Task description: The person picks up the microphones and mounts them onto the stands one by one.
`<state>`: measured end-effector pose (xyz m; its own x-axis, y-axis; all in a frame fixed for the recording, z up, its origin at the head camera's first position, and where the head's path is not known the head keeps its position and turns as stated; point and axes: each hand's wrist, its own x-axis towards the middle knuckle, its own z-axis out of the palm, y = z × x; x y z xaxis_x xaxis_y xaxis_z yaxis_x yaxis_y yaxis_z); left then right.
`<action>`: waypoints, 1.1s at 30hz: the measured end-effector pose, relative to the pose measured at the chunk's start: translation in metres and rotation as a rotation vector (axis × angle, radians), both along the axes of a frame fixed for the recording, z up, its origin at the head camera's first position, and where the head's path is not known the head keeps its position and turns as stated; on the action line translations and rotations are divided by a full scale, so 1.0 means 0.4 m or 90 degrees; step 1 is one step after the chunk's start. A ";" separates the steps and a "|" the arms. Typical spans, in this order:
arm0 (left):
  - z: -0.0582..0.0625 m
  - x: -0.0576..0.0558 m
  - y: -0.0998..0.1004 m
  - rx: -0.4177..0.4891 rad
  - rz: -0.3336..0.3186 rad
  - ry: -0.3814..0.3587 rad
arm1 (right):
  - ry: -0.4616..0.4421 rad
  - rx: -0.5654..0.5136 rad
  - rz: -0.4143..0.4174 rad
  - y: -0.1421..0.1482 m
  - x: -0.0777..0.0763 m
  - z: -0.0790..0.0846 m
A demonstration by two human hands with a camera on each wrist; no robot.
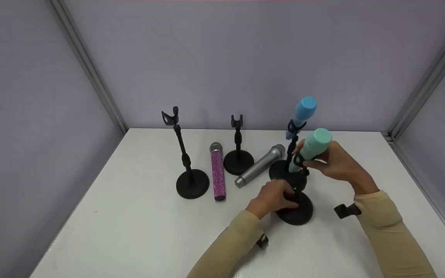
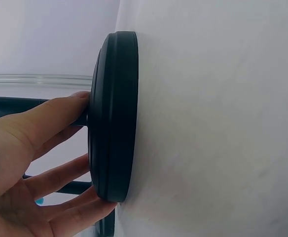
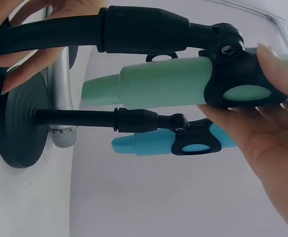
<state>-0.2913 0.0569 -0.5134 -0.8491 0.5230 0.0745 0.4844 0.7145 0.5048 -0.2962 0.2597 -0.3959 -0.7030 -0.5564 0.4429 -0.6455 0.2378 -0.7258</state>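
pale walls (image 1: 222,58) on three sides, metal rails (image 1: 87,61) in the corners, white surface (image 1: 129,239) below.

right hand (image 1: 336,164): grip holds the green mic (image 1: 317,143), thumb over the front clip (image 3: 237,71), fingers on the far side. green mic sits inside that clip, tilted, fat end up, narrow end poking out below; green shows through the clip's oval window. clip is on top of the front stand (image 1: 301,210).

left hand (image 1: 272,199): grip is on the round base of the same stand, thumb on the top face by the pole, fingers at the rim. base flat on the surface.

just behind: rear stand (image 1: 280,173), its clip (image 3: 198,134) carries the blue mic (image 1: 306,108), also tilted, blue visible through its window.

to the left, two more stands upright: middle stand (image 1: 239,162) with its cradle (image 1: 237,122) opening upward, left stand (image 1: 192,184) with a wider cradle (image 1: 170,119), also opening upward.

lying on the surface: silver mic (image 1: 261,165), diagonal between middle and rear stands, head toward the rear one; pink glitter mic (image 1: 218,173), between left and middle stands, head toward the back wall.
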 end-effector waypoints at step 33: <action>0.000 -0.008 -0.018 -0.005 0.001 -0.003 | -0.020 -0.115 -0.171 -0.027 0.045 -0.034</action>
